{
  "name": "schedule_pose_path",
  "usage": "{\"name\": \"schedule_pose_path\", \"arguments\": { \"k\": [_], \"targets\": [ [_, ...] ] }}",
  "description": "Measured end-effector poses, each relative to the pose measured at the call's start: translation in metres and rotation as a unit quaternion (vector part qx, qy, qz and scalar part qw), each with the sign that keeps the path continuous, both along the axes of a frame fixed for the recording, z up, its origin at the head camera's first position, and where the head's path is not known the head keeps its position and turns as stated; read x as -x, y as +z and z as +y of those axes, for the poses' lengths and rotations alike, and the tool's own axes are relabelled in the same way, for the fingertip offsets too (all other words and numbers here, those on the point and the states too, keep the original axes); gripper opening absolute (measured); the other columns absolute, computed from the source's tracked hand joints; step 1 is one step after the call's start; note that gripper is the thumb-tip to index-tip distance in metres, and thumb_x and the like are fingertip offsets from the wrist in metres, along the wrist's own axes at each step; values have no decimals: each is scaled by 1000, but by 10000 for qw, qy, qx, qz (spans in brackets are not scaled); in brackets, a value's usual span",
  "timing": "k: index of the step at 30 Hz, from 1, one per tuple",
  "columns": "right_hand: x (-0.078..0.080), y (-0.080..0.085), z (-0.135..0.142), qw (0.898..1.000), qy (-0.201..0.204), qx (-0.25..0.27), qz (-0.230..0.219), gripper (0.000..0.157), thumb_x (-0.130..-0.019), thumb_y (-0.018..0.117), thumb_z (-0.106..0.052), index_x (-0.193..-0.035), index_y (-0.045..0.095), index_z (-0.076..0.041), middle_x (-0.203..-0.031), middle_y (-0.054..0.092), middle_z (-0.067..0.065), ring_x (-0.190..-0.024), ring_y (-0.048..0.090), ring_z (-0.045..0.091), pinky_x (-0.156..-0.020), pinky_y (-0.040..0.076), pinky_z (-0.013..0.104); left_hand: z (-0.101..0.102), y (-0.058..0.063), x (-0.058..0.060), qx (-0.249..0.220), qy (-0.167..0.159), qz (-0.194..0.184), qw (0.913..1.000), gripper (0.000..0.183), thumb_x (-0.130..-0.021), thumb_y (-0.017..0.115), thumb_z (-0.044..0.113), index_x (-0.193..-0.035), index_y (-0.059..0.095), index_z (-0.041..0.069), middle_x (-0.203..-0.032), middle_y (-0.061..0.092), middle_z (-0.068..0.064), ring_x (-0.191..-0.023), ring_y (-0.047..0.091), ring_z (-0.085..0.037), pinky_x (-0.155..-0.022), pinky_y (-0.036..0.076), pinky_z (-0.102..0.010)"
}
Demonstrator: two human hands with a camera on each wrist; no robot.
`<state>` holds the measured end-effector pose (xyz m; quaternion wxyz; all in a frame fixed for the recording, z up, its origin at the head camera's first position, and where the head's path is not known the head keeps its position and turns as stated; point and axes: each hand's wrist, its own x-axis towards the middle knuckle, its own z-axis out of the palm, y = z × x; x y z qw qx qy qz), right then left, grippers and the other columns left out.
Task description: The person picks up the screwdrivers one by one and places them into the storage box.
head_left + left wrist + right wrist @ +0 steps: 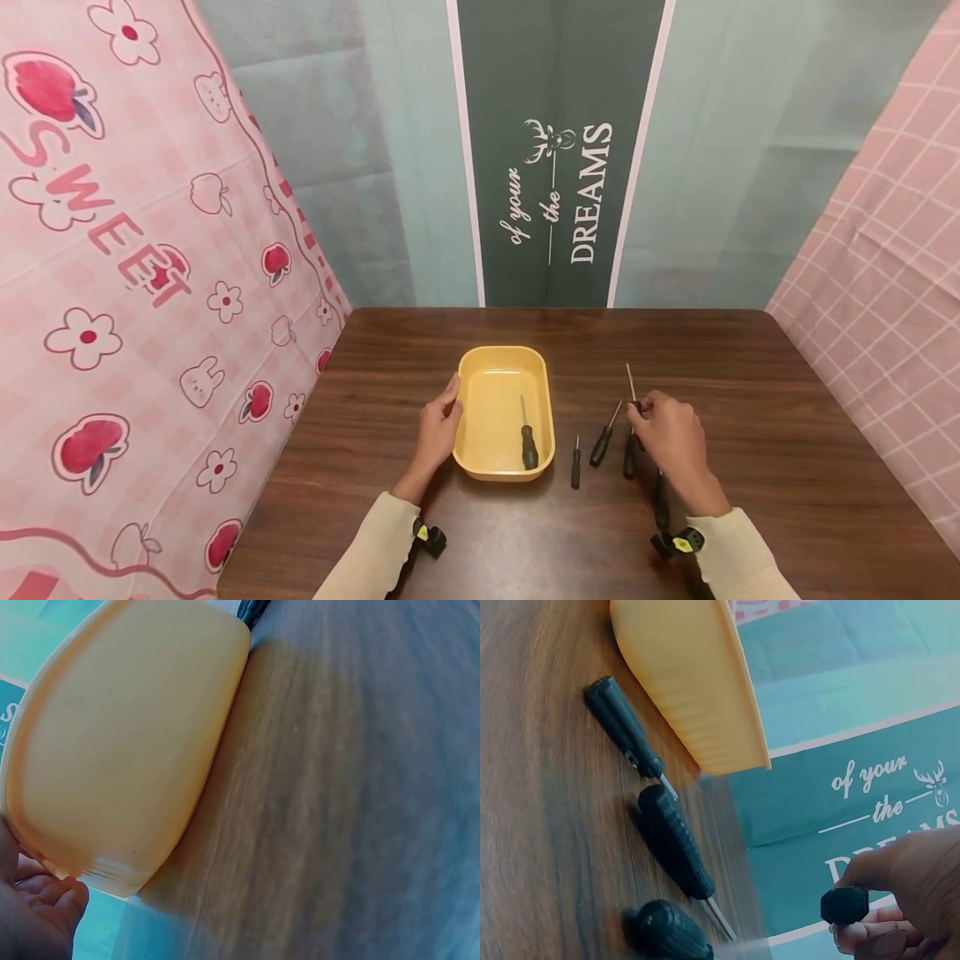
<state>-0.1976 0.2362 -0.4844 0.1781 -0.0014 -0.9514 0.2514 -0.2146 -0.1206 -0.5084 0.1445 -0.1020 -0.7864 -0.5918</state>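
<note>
My left hand grips the left side of a yellow rectangular tray, fingers at its rim; the left wrist view shows the tray's outer wall close by. Inside the tray lies one black-handled screwdriver, shaft pointing away. To the right, my right hand pinches another screwdriver by its black handle, seen end-on in the right wrist view and raised off the table. Black-handled screwdrivers lie around that hand: a small one, a bigger one, one partly hidden, and one by the wrist.
The dark wooden table carries the tray and tools. A green printed cloth hangs behind its far edge. Pink patterned cloths line the left and right sides. Both wrists wear black camera straps.
</note>
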Motion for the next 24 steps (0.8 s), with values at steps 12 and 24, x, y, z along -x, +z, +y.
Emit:
{"name": "schedule_pose_path", "arguments": {
  "k": [12,24],
  "targets": [
    [-2,-7,-11,10000,-12,79,-8,20,-90,73,-16,-86,69,3,-67,67,9,-53,52,18,-48,45,38,-1,-4,0,-119,-15,-59,9999,39,-97,52,-13,-136,48,-19,-145,46,-31,-138,44,-38,-113,34,-42],
    [-4,-8,-21,9999,30,133,27,20,-90,74,-16,-86,69,3,-69,68,11,-51,51,18,-46,44,35,-3,-2,-1,-111,-88,-51,9999,40,-98,51,-13,-137,47,-19,-146,45,-31,-138,43,-39,-114,33,-42]
  ]
}}
